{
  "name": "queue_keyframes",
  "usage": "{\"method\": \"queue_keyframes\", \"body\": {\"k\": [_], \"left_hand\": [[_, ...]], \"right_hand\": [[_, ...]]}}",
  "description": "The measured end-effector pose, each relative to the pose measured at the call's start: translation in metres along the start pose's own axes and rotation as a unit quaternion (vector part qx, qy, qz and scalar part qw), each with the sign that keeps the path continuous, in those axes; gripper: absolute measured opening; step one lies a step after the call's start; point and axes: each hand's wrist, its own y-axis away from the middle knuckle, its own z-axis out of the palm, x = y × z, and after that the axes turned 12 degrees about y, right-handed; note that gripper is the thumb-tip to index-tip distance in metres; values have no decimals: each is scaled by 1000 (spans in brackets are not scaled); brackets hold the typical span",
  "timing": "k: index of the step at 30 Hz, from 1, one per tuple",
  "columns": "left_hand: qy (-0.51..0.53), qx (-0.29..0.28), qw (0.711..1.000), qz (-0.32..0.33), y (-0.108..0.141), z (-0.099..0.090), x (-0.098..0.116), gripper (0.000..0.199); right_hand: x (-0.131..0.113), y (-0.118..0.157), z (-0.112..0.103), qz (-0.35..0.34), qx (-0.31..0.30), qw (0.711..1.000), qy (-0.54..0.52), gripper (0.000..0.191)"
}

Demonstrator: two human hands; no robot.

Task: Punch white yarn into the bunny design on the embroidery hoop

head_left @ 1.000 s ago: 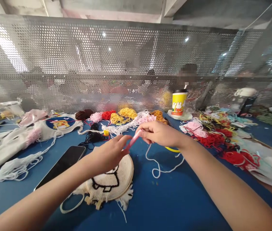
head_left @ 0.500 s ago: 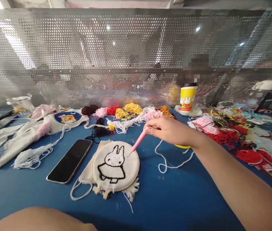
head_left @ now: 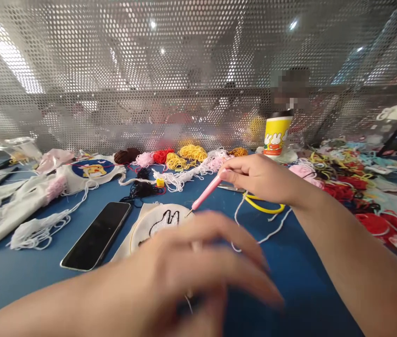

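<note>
My right hand (head_left: 258, 180) pinches a pink punch-needle pen (head_left: 207, 191), its metal tip at the upper right edge of a round embroidery hoop. Black rabbit ears stand out on the hoop's cream cloth (head_left: 149, 217); the lower part of the hoop is hidden. In front of it, close to the camera, my left hand (head_left: 198, 257) is blurred, its fingers apart and curved, with nothing seen in them. White yarn (head_left: 275, 229) trails below my right hand, beside a yellow ring (head_left: 265, 206).
A phone (head_left: 96, 236) lies left of the hoop on the blue table (head_left: 19, 276). Yarn bundles (head_left: 191, 152) line the back, below a perforated metal screen (head_left: 114, 70). A yellow cup (head_left: 275, 135) stands at back right, near tangled yarn (head_left: 346, 187).
My left hand has come up from the lower left and now covers much of the hoop. My right hand, still holding the pen, has shifted slightly up and right. The view has tilted slightly down.
</note>
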Motion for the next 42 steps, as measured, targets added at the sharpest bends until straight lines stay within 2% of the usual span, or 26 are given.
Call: {"method": "queue_keyframes", "body": {"k": [1,2,3,4,6,9,16,22,26,28,31,32,33,35,37,38,40,42], "left_hand": [[2,9,1000,-5,-50,-15,5,40],[10,21,998,-58,-92,-26,7,36],[22,7,994,-109,-123,-32,6,31],[49,-21,989,-138,-143,-34,4,26],[105,-97,968,-206,-160,-32,-6,21],[148,-129,947,-256,-153,-23,-21,18],[236,-87,920,-300,-150,-25,-29,12],[254,-86,921,-283,-147,-24,-39,9],[241,-81,932,-260,-146,-25,-39,10],[243,-68,931,-265,-147,-24,-37,10],[294,-25,911,-288,-149,-23,-35,9],[312,-9,904,-292,-150,-22,-35,9],[326,3,899,-293,-150,-22,-34,9],[336,0,897,-288,-149,-23,-32,9],[334,-29,899,-282,-148,-24,-30,9],[332,-46,900,-279,-148,-25,-29,9],[328,-72,901,-275,-147,-25,-28,9],[330,-79,899,-277,-146,-25,-29,9]], "right_hand": [[1,1,-2,8,3,1000,-6,27],[1,2,-3,15,5,1000,-11,28],[1,2,-5,19,7,1000,-16,28],[1,3,-6,21,9,1000,-22,29],[2,4,-7,20,8,999,-35,31],[4,4,-8,24,7,999,-39,30],[10,2,-7,27,-5,998,-62,29],[17,-1,-7,31,7,997,-67,32],[22,-1,-7,42,5,998,-54,33],[19,1,-4,62,55,997,-12,27],[5,5,3,76,216,968,101,20],[-2,7,7,71,228,964,120,21],[-8,9,11,68,200,970,116,26],[-17,9,22,70,59,995,35,32],[-20,6,35,73,-45,989,-124,31],[-20,3,42,71,-61,971,-222,32],[-17,-3,54,65,-29,914,-399,29],[-13,-9,64,63,7,874,-481,25]]}}
